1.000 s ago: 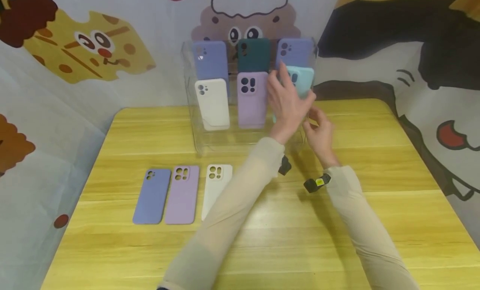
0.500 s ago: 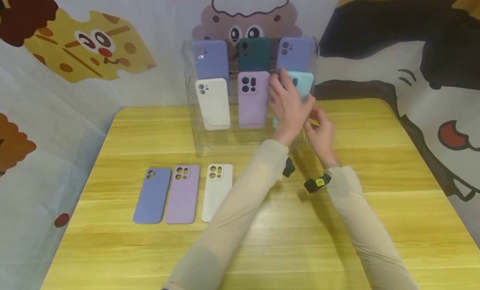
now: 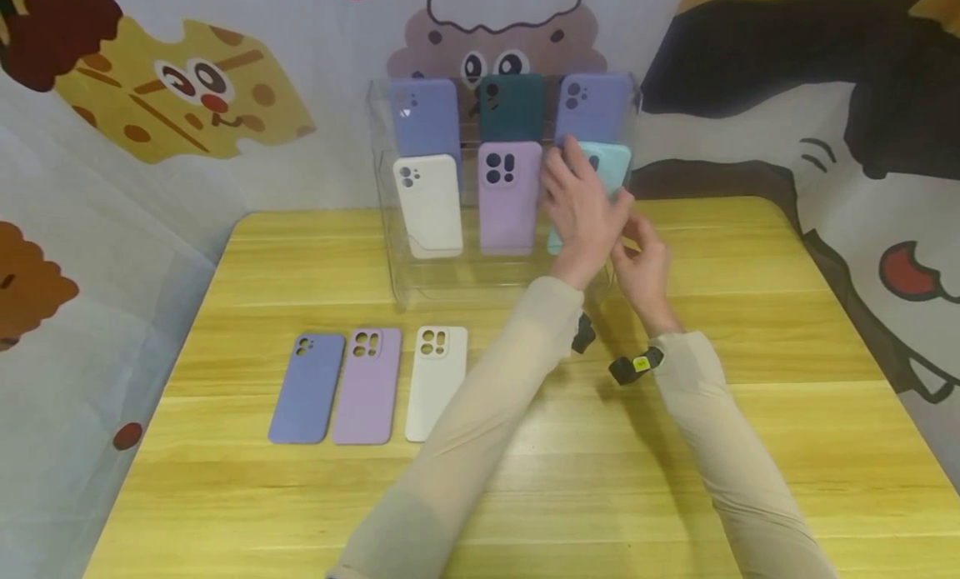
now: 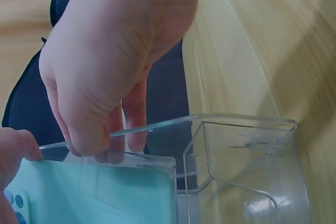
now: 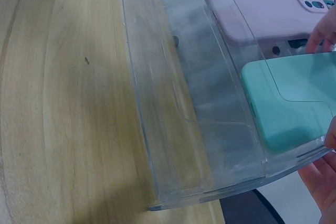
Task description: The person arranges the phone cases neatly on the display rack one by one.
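In the head view my left hand (image 3: 585,208) holds a mint-green phone case (image 3: 613,167) by its side edges, fingers on one side and thumb on the other. The case leans in the front tier, at the right end of a clear display stand (image 3: 480,291). In the right wrist view the lower end of this phone case (image 5: 294,106) sits behind the stand's transparent front lip. My right hand (image 3: 645,267) is at the stand's right side. The left wrist view shows the right hand (image 4: 121,56) with fingers curled over the clear side wall, gripping it beside the case.
The stand also bears a white case (image 3: 429,208), a lilac case (image 3: 510,200), a dark green case (image 3: 512,108) and blue-violet cases (image 3: 592,104). Blue-violet (image 3: 307,387), lilac (image 3: 367,387) and white (image 3: 435,387) cases lie in a row on the wooden table (image 3: 225,496).
My left hand has moved slightly down with the mint-green phone case, which sits a little lower in the front tier. The right hand stays at the stand's side.
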Tool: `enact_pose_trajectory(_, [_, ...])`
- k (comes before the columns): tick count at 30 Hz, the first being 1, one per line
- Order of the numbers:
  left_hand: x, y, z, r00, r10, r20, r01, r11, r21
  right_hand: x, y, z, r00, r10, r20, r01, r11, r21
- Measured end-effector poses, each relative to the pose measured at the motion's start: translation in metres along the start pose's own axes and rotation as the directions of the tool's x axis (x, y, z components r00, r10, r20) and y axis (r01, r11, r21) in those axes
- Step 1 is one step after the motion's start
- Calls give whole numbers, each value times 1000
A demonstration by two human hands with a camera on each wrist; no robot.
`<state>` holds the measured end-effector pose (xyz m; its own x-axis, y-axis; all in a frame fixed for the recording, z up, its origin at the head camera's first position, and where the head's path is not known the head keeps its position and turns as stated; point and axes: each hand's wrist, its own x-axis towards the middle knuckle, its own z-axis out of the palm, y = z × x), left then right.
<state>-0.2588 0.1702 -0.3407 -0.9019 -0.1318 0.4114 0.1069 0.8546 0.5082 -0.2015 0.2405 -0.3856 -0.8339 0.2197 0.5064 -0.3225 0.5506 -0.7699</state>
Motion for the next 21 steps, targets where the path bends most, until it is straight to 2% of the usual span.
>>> enact_pose_trajectory(6, [-3, 3, -5, 1000, -7, -1, 7, 1000, 28, -1, -3, -1, 1000, 5, 9, -5, 1000, -1])
enact_pose_trajectory(9, [-4, 1, -12, 1000, 20, -1, -20, 999, 27, -1, -3, -1, 1000, 9, 9, -9, 1000, 14])
enact_pose_trajectory(13, [-2, -7, -30, 992, 124, -29, -124, 992, -23, -2, -3, 0, 1000, 9, 9, -9, 999, 34])
enact_pose_trajectory(17, [1, -20, -52, 969, 239, -68, -245, 963, -112, -2, -3, 0, 1000, 12, 10, -12, 999, 35])
enact_pose_trajectory(21, [3, -38, -68, 958, 275, -85, -287, 932, -222, -1, -3, -1, 1000, 13, 9, -13, 999, 32])
